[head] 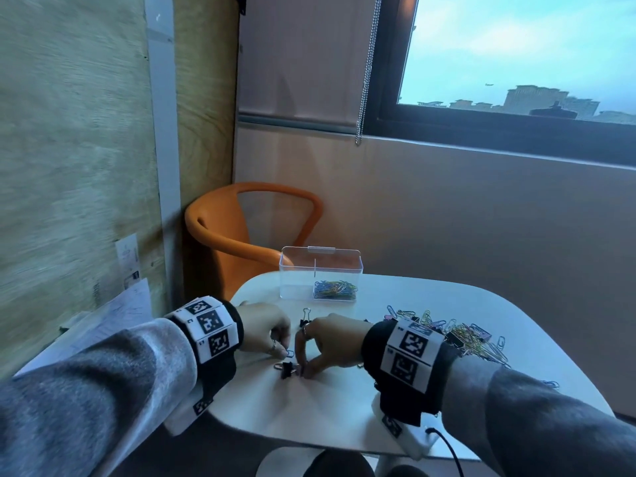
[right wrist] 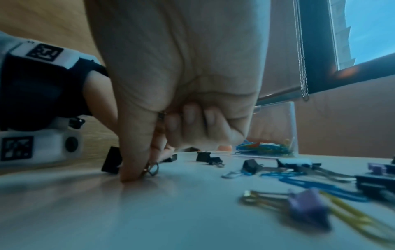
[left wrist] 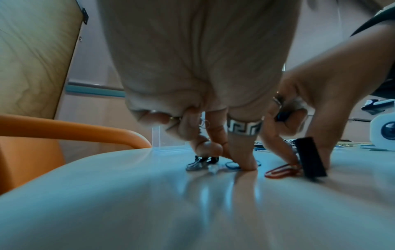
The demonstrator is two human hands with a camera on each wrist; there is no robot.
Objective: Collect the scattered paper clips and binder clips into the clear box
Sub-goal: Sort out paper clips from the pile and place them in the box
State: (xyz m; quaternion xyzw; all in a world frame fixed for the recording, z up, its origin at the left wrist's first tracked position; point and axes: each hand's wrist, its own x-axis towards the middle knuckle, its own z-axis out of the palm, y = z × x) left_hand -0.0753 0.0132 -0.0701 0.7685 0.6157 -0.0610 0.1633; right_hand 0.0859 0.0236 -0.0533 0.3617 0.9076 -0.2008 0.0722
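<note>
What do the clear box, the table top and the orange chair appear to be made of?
Clear box: transparent rigid plastic, probably acrylic; the coloured clips inside and the chair behind show through its walls.
Table top: smooth pale surface with a slight gloss, likely laminate or plastic; the fingers cast soft reflections on it in the wrist views.
Orange chair: looks like moulded plastic, one seamless curved shell of even colour.

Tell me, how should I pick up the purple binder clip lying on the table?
Pinch the purple binder clip by its chunky body, coming straight down from above. It lies flat on the white table with its thin gold wire handles stretched out sideways; those look slippery and floppy, while the body gives two firm sides to squeeze.
</note>
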